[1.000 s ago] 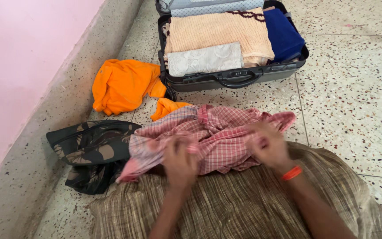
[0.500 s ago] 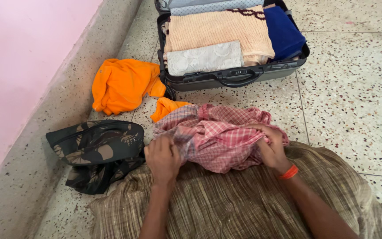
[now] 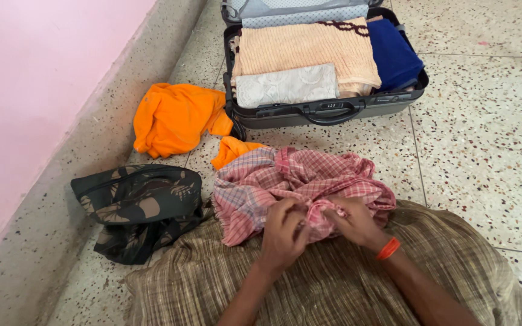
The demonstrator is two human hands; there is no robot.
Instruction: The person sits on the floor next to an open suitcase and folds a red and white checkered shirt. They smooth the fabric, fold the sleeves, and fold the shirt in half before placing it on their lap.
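Hands drawn together, left hand (image 3: 282, 232), right hand (image 3: 351, 220) grip bunched checked cloth (image 3: 285, 181), long axis left-right

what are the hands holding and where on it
Both the left hand and right hand pinch the pink checked cloth at its bunched near edge, close together.

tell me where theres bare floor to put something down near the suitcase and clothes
Bare speckled floor lies right of the open suitcase and the pink checked cloth, with a narrow strip between those two. The left is crowded: orange garment and camouflage bag. Both the left hand and right hand grip the cloth.
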